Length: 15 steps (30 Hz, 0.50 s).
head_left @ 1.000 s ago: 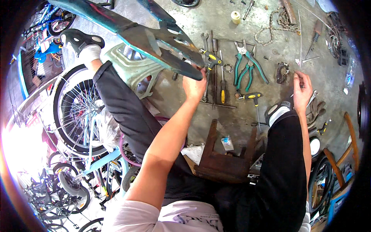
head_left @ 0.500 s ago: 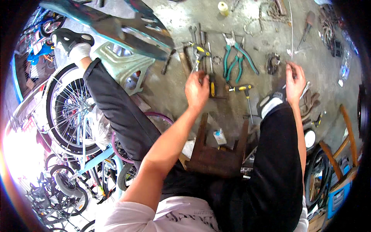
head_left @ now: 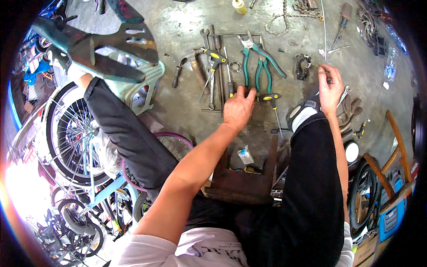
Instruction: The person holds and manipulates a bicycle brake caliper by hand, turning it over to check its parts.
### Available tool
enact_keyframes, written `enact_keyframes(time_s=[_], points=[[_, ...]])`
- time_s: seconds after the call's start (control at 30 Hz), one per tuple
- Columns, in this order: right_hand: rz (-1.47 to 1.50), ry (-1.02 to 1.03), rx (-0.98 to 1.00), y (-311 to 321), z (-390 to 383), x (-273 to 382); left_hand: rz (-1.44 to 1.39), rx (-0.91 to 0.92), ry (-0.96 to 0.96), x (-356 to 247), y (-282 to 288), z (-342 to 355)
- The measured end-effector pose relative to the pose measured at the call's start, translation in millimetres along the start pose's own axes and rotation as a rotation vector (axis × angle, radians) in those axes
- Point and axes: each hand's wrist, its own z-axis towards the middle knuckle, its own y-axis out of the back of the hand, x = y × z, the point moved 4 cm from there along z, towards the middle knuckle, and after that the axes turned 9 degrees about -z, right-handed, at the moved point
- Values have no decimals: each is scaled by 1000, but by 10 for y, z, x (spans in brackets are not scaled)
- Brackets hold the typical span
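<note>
L hand (head_left: 240, 109) nr pliers (head_left: 246, 71), R hand (head_left: 330, 91) nr rod (head_left: 324, 35)

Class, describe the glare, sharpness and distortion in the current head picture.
Head view: white glare washes out the left edge near the bicycles; the floor shines at the top; the pliers look fairly sharp; a black fisheye border curves down both sides.

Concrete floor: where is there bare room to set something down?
Bare floor lies between the pale green plastic stool and left wrist, and left of the yellowish bottle. It's crowded around the teal-handled pliers and T-handled tools.
</note>
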Motion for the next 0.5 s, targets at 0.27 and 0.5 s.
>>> enact_keyframes(time_s=[0.27, 0.5], points=[[-12, 50, 11, -25, 49, 9, -273, -113, 194, 29, 386, 25], [315, -56, 84, 317, 359, 3, -1105, -247, -46, -1243, 1689, 364]])
